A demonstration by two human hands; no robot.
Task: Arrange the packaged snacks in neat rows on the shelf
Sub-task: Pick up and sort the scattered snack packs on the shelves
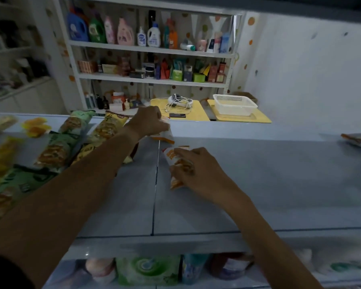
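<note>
On the pale blue shelf top, my left hand grips a white-and-orange snack packet near the back edge. My right hand holds a second white-and-orange packet lying nearer the middle, fingers curled round it. To the left lie rows of green snack packets, yellow-brown packets and bright yellow packets. Another white-and-orange packet lies alone at the far right edge.
Behind the shelf stand yellow tables with a white basket and a tangle of white cable. A white rack with bottles and boxes fills the back wall. Bottles and packages sit on the lower shelf.
</note>
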